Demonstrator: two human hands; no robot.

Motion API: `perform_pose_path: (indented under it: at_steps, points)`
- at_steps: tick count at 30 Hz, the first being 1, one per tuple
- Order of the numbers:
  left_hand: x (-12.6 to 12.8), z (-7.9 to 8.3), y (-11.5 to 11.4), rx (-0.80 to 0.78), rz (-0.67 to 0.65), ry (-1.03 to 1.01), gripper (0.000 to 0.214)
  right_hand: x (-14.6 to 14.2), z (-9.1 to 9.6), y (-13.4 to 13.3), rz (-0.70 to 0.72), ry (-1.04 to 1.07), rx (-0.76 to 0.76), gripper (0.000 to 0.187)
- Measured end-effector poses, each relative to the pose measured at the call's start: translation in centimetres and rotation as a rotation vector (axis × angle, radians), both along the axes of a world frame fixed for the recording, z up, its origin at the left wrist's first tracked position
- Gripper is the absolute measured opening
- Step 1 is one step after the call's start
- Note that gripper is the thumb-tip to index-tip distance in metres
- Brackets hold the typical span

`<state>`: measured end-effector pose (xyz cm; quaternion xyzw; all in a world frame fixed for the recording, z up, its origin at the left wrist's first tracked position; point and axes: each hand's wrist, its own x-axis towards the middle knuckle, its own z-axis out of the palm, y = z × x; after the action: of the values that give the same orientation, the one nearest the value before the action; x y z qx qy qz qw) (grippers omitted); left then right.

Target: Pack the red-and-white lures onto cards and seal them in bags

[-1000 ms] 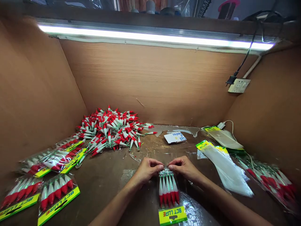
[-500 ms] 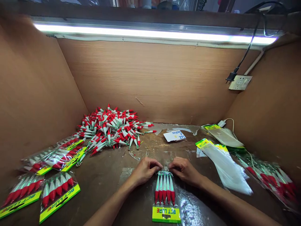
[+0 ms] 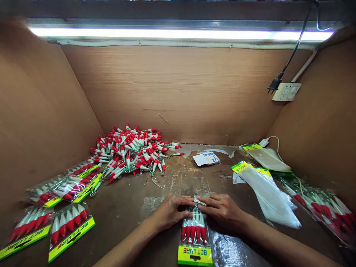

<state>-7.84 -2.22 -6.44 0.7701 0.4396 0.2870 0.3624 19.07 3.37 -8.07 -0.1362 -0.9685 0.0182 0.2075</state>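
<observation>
A clear packet [image 3: 194, 237] with a yellow-green "BCT LURE" header lies flat on the wooden bench in front of me, filled with several red-and-white lures. My left hand [image 3: 172, 210] and my right hand [image 3: 221, 209] both press down on the packet's far end, fingertips almost meeting over the flap. A big loose heap of red-and-white lures [image 3: 133, 152] lies farther back on the left.
Filled packets [image 3: 69, 228] lie in a row along the left wall. Empty clear bags [image 3: 264, 191] sit at the right, with more filled packets [image 3: 325, 209] beyond them. A white card [image 3: 206, 158] lies mid-bench. A wall socket [image 3: 286, 91] with a black plug is on the right wall.
The packet has come nearer to me and now lies flat. Both hands went from pinching its far end to pressing flat on it.
</observation>
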Motion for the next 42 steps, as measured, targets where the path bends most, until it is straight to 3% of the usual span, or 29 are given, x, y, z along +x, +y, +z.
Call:
perform_pose_path:
  at_steps: [3, 5, 8, 12, 15, 18, 20, 23, 24, 26, 28, 29, 32, 34, 35, 36, 37, 39, 41, 42]
  points:
    - [-0.7, 0.0, -0.5, 0.096, -0.123, 0.127, 0.038, 0.7, 0.9, -0.5, 0.05, -0.076, 0.06, 0.036]
    - [-1.4, 0.5, -1.2, 0.141, -0.196, 0.269, 0.051, 1.1, 1.3, -0.9, 0.063, -0.086, 0.064, 0.038]
    - [-2.8, 1.8, -2.6, 0.169, -0.279, 0.417, 0.077, 1.8, 1.5, -1.3, 0.082, -0.119, 0.042, 0.041]
    - [-2.6, 3.8, -3.2, 0.169, -0.333, 0.451, 0.084, 2.8, 1.5, 0.4, 0.005, -0.115, -0.033, 0.037]
    - [0.6, 3.7, -2.6, 0.101, -0.204, 0.38, 0.089, 2.5, 2.0, 4.6, -0.24, 0.032, -0.071, 0.034]
    - [5.3, 1.9, -2.4, 0.023, 0.088, 0.401, 0.097, 0.6, 2.7, 9.1, -0.515, 0.056, 0.006, 0.044]
    - [7.7, 0.5, -2.7, -0.002, 0.139, 0.45, 0.093, -1.1, 3.0, 11.1, -0.59, -0.009, 0.068, 0.052]
    - [8.1, -0.2, -3.6, 0.029, 0.172, 0.483, 0.083, -3.0, 3.7, 12.3, -0.619, -0.044, 0.098, 0.024]
    - [7.4, 0.0, -3.9, 0.058, 0.193, 0.498, 0.082, -3.3, 4.1, 12.3, -0.626, -0.029, 0.097, 0.017]
    - [4.5, 1.1, -4.4, 0.148, 0.261, 0.539, 0.08, -3.4, 5.1, 12.2, -0.644, 0.023, 0.106, 0.02]
    - [-0.1, 2.9, -4.8, 0.263, 0.381, 0.594, 0.077, -3.2, 6.1, 11.8, -0.644, 0.168, 0.034, 0.022]
    - [-2.9, 4.1, -4.9, 0.323, 0.462, 0.635, 0.075, -3.2, 6.4, 11.4, -0.627, 0.269, -0.079, 0.022]
    - [-12.7, 7.6, -5.1, 0.431, 0.773, 0.814, 0.062, -3.8, 5.9, 8.8, -0.504, 0.49, -0.732, 0.03]
    - [-19.2, 9.4, -4.8, 0.43, 0.964, 0.924, 0.049, -4.9, 4.6, 6.4, -0.394, 0.402, -1.167, 0.042]
    - [-22.1, 9.9, -4.6, 0.415, 1.05, 0.962, 0.042, -5.5, 4.0, 5.4, -0.34, 0.297, -1.297, 0.047]
    - [-24.5, 10.2, -4.3, 0.404, 1.087, 0.966, 0.04, -6.0, 3.5, 4.6, -0.313, 0.147, -1.319, 0.053]
    - [-26.3, 10.3, -4.0, 0.388, 1.108, 0.974, 0.04, -6.6, 3.2, 4.4, -0.336, 0.043, -1.217, 0.056]
    - [-27.6, 9.9, -3.4, 0.386, 1.162, 0.988, 0.042, -7.8, 3.3, 5.3, -0.466, -0.067, -0.816, 0.055]
    - [-25.5, 9.0, -2.8, 0.442, 1.203, 0.962, 0.044, -9.1, 4.1, 7.9, -0.6, -0.049, -0.437, 0.043]
    - [-23.1, 8.4, -2.6, 0.466, 1.189, 0.924, 0.046, -9.9, 4.6, 9.5, -0.629, -0.038, -0.363, 0.036]
